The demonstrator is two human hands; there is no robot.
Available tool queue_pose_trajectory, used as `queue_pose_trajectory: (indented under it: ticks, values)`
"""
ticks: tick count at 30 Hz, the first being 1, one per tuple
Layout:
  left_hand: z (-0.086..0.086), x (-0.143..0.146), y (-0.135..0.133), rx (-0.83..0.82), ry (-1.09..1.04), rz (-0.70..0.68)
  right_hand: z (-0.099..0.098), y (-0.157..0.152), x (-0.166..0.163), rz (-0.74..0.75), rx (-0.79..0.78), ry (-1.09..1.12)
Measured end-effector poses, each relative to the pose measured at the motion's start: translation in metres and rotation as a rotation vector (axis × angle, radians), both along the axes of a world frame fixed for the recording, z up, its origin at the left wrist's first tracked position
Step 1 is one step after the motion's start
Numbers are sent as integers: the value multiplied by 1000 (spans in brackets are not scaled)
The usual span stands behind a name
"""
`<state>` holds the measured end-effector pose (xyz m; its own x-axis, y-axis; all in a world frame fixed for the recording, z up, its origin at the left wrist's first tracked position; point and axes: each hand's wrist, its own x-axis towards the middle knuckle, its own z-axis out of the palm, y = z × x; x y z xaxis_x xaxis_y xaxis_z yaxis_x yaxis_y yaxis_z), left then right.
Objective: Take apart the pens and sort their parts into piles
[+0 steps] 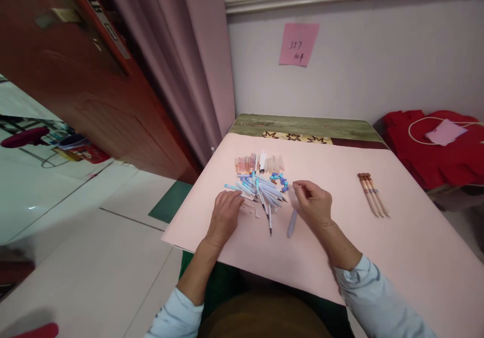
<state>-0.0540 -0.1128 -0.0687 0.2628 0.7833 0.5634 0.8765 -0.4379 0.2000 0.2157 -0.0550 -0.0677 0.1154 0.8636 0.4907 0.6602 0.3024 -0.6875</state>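
Observation:
A loose pile of pen parts (264, 189), with light-blue barrels and dark-tipped white refills, lies on the pink-covered table. At its left edge is my left hand (226, 214), fingers curled together by the nearest parts; what they hold, if anything, is hidden. On the pile's right, my right hand (315, 204) pinches thumb and forefinger together, and anything between them is too small to make out. Below the right hand lies a single grey-blue pen barrel (292, 223). Small blue pieces (280, 179) sit between the pile and that hand. Small clear pieces (257, 213) lie near my left fingers.
Behind the pile stand rows of pinkish tubes (245, 163), white refills (262, 160) and pale translucent grips (275, 164). Several assembled pens with brown tops (372, 194) lie at right. A red-covered stool (434, 151) stands beyond the table's right edge; a wooden door (94, 91) is left.

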Motion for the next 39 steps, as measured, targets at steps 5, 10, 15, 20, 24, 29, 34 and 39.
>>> queue_pose_trajectory:
  ticks: [5,10,15,20,24,29,34,39]
  values:
    - [3,21,3,-5,-75,12,5,-11,-13,308,68,-8]
    - [11,45,11,8,-126,-128,5,-15,-23,556,142,-99]
    - [16,64,15,-40,-212,-230,-1,-12,-23,501,158,-119]
    - [25,49,14,-28,-434,-25,0,-10,-16,313,121,-77]
    - [24,14,7,-108,-548,277,1,-10,-14,146,22,-18]
    - [10,-2,-7,-197,-509,339,-4,-10,-13,90,-101,114]
    - [4,7,-12,-198,-398,259,-10,-4,-10,130,-132,278]
    - [5,20,-15,-212,-320,77,-11,-3,-12,80,-180,328]
